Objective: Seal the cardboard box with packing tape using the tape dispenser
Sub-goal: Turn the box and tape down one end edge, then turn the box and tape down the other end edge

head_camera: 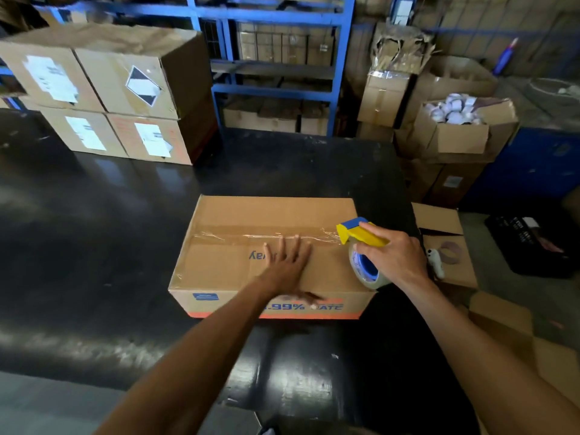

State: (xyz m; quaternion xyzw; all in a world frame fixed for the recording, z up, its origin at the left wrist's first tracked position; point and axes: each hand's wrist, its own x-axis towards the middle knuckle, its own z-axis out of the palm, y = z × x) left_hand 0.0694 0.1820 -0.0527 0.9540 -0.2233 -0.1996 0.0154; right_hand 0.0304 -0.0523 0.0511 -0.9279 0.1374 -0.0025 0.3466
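**Tape strip down along box seam, dispenser at right end**

Cardboard box (238, 268) sits closed at centre of the black desk (94, 230), long side facing the person. A strip of clear tape (251, 236) runs L-R along the top seam, wrinkled in spots, reaching from near the 9 o'clock edge to the dispenser at 3 o'clock.

Left hand (287, 266) lies flat on the box top, fingers spread and pointing to 12 o'clock, tips touching the tape strip. Right hand (394, 254) is wrapped around the tape dispenser (361, 243), closed on its handle; the yellow-and-blue head touches the box top at the strip's right end, w/ the tape roll hanging over the box's right edge toward 4 o'clock.

Just off the desk at 3 o'clock, a small open carton (452, 246) holds an empty tape core (450, 252) and a white object, can't tell what it is. At 10 o'clock on the desk, 4 labelled cartons (110, 95) stacked 2 high. At 12 o'clock, blue shelving (276, 89) w/ more boxes. At 2 o'clock, an open box of white rolls (452, 113).
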